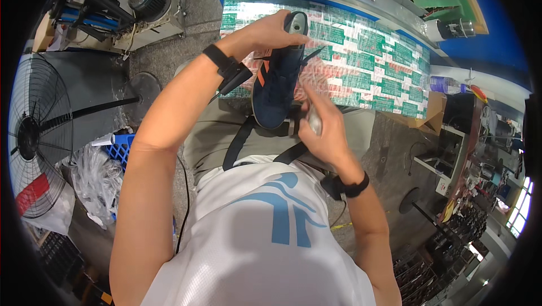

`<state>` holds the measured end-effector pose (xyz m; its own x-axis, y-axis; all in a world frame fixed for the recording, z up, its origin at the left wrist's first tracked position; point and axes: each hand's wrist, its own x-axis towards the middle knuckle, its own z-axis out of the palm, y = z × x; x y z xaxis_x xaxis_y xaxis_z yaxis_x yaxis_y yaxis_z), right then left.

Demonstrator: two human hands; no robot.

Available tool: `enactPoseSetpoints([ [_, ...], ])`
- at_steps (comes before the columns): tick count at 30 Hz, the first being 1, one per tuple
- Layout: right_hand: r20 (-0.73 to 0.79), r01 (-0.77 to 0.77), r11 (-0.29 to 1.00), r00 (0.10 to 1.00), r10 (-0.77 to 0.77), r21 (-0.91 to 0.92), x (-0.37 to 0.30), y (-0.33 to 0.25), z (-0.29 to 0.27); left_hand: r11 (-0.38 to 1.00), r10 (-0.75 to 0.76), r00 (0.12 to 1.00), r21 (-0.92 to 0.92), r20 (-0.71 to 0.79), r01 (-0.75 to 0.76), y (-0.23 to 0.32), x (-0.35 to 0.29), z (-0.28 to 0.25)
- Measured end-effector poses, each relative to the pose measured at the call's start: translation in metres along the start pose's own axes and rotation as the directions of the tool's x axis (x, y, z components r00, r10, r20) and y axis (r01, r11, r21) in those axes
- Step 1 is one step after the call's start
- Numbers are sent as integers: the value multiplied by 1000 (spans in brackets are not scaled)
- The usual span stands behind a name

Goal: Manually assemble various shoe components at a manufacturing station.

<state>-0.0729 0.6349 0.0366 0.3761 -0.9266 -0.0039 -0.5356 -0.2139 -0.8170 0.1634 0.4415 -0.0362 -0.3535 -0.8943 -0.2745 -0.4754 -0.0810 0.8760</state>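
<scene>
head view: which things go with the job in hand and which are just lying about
Likely part of the job:
- dark shoe with orange stripes
- left hand, gripping its heel end
- right hand, near the toe
- pale object in it, too unclear to name

Apparently just about:
- fan
- clear plastic bags
- blue crate
- motor

1 dark navy shoe (275, 94) with slanted orange stripes pointed its toe toward the wearer, overlapping the near edge of the green-and-white covering (372, 57). Its heel opening showed a pale inside, and a dark lace stuck out rightward. Beside the toe was 1 pale object (315, 120), partly hidden, its kind unclear.
</scene>
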Motion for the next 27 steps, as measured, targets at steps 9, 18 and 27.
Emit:
enactPoseSetpoints([
  [9,63,106,924,994,-89,-367,18,-11,-16,999,-27,994,-46,-101,22,14,-2,12],
  [18,160,-102,990,980,117,-99,-42,-17,-35,980,-67,988,178,-141,92,18,-5,14],
  [27,-8,256,915,962,-272,-313,33,6,38,998,-31,993,55,-111,37,9,3,21],
])
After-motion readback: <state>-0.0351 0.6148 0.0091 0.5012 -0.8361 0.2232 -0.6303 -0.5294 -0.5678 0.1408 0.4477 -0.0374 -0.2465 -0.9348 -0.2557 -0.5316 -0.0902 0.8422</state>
